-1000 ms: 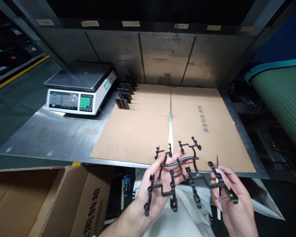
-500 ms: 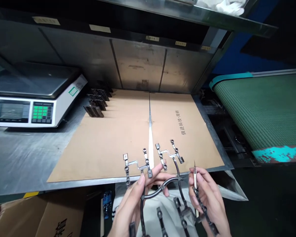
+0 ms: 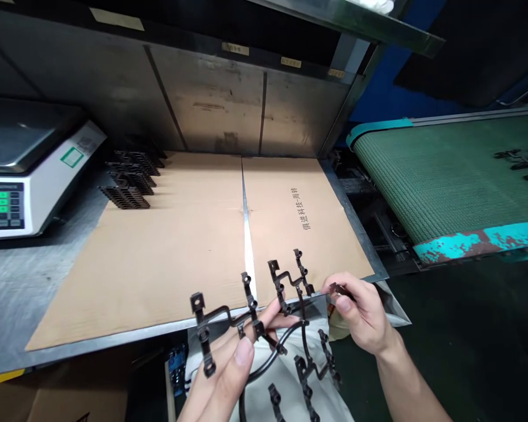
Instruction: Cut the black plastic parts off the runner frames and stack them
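Note:
My left hand [image 3: 226, 366] grips a dark moulded runner frame [image 3: 251, 300] with several branching arms, holding it up over the front edge of the cardboard. My right hand [image 3: 361, 310] is at the frame's right side, with thumb and fingertip pinched on a small dark piece [image 3: 338, 288]. That piece is too small to identify. No pointed knife shows in my right hand. The lower part of the frame hangs in front of a pale cloth apron [image 3: 290, 381].
Flattened cardboard sheets [image 3: 158, 264] cover a steel table [image 3: 13, 281], with stacks of dark moulded parts [image 3: 125, 197] at their back left. A digital scale [image 3: 30, 176] stands at left. To the right runs a green conveyor belt [image 3: 449, 176] carrying dark parts [image 3: 519, 159].
The view has swung right, showing more of the conveyor. My right hand has moved up and left to the frame's side, and the pointed knife no longer shows. The frame has shifted in my left hand.

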A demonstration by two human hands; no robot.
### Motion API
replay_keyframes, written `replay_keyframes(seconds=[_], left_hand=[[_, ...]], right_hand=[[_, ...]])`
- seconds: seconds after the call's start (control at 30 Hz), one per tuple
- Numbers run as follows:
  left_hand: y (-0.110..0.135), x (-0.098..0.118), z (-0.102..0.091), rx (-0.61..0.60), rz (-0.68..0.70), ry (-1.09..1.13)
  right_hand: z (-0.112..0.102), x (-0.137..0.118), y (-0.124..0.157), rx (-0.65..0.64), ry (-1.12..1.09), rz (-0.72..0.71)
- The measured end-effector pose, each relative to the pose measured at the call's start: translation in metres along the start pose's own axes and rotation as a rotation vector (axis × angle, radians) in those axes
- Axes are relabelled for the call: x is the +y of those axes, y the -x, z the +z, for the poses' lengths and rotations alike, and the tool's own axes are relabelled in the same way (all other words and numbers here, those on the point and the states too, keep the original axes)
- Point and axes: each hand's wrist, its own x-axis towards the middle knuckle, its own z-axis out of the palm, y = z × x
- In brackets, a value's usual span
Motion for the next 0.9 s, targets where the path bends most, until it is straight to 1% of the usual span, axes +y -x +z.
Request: replay_keyframes(seconds=[0.1, 0.2, 0.27, 0.37, 0.43, 0.5, 0.73, 0.9], left_hand=[[0.007, 0.008, -0.004, -0.075, -0.080, -0.173], [0.011, 0.014, -0.003, -0.071, -0.115, -0.190], [0.011, 0.015, -0.002, -0.065, -0.101, -0.184], [0.009, 0.012, -0.001, -0.095, -0.024, -0.164], [0.007, 0.009, -0.001, -0.112, 0.016, -0.153], [0.008, 0.008, -0.001, -0.105, 0.030, -0.147], [0.017, 0.008, 0.007, -0.027, -0.012, -0.106], [0.015, 0.002, 0.007, -0.054, 0.035, -0.164]], right_hand=[[-0.007, -0.001, -0.014, -0.032, 0.220, -0.153], [-0.011, 0.000, -0.026, -0.072, 0.389, -0.272], [-0.015, 0.001, -0.032, -0.115, 0.479, -0.315], [-0.021, 0.001, -0.037, -0.188, 0.578, -0.344], [-0.024, 0.000, -0.038, -0.214, 0.614, -0.364], [-0.026, 0.000, -0.038, -0.213, 0.638, -0.390], [-0.026, 0.000, -0.036, -0.169, 0.656, -0.467], [-0.028, -0.004, -0.039, -0.182, 0.668, -0.475]])
